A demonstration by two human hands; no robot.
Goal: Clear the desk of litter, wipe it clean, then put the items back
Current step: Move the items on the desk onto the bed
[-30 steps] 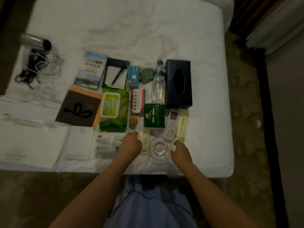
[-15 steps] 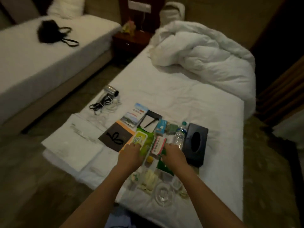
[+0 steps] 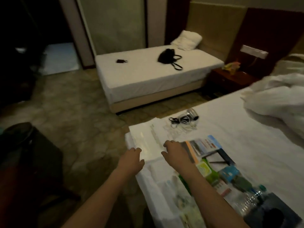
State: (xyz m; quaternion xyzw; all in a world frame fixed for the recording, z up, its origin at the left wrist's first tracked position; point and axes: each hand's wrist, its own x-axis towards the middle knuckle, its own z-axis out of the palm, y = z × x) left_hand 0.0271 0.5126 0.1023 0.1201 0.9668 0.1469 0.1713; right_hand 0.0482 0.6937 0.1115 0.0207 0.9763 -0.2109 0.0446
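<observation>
The desk items lie on the white bed (image 3: 238, 129) at the right. At its near corner sits a stack of white papers (image 3: 148, 140). My left hand (image 3: 131, 160) hovers at the stack's left edge with loosely curled fingers and holds nothing. My right hand (image 3: 176, 152) rests at the stack's right edge, next to an orange-edged booklet and a brochure (image 3: 205, 145), also holding nothing. To the right lie a green wipes pack (image 3: 207, 170), a blue box (image 3: 228, 173), a water bottle (image 3: 246, 199) and a black tissue box (image 3: 269, 211). The view is blurred.
A hair dryer (image 3: 189, 116) with a coiled cord lies beyond the papers. A crumpled duvet (image 3: 276, 99) fills the bed's far right. A second bed (image 3: 156, 76) carries a black bag (image 3: 167, 58). A nightstand (image 3: 230, 78) stands between the beds, and dark furniture (image 3: 24, 153) at my left.
My view has swung left and up, away from the row of items. Both hands have moved left from the wipes pack and boxes to the white paper stack at the bed's corner.
</observation>
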